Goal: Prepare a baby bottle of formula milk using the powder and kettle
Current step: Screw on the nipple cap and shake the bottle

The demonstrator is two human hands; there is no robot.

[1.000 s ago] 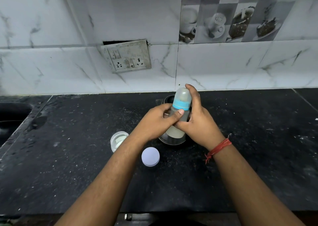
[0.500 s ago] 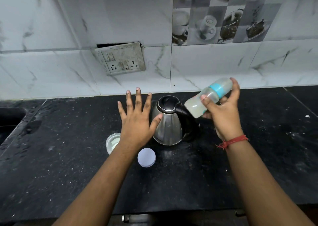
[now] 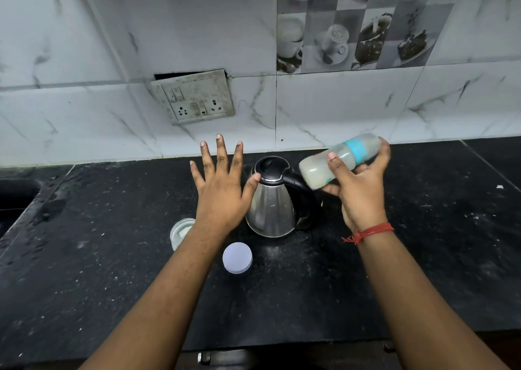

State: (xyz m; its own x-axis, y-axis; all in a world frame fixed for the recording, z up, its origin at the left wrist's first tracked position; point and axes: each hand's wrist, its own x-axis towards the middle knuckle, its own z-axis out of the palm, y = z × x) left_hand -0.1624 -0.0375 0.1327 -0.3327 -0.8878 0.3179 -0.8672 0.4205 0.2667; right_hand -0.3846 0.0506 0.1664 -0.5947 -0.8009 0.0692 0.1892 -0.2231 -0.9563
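My right hand [image 3: 359, 189] grips the baby bottle [image 3: 318, 169], which lies tilted almost sideways in the air, blurred, with cloudy milk inside and a blue collar near the capped top at the right. A steel kettle [image 3: 270, 203] with a black lid and handle stands on the black counter [image 3: 112, 257] below the bottle. My left hand [image 3: 221, 192] hovers flat with fingers spread, its thumb next to the kettle's lid. The open powder jar [image 3: 180, 230] sits partly hidden behind my left wrist. Its white lid [image 3: 237, 257] lies on the counter in front.
A switch and socket plate [image 3: 194, 99] hangs on the tiled wall behind. A sink edge [image 3: 17, 197] shows at the far left. The counter's front edge runs near the bottom of the view. Powder specks dot the counter on the right.
A second ago both hands held the bottle upright in front of the kettle. My left hand let go and spread out; my right hand lifted the bottle right and tipped it sideways.
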